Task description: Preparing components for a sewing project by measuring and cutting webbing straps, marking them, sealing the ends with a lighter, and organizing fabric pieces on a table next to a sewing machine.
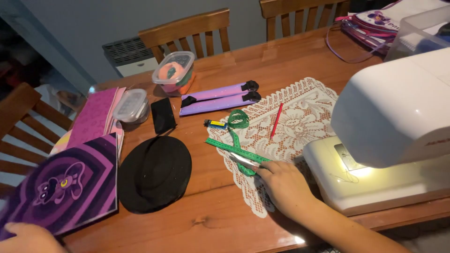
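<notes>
clear tub: I see it at the table's far edge, rounded-rectangular, lidded, orange and green inside.
second tub: left of it, flatter, clear, grey-looking lid.
red marking: small, on the white sewing machine front; unreadable.

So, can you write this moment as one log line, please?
left hand: holds purple printed fabric panel | right hand: on small silver scissors, over green measuring tape | beside: white sewing machine
</notes>
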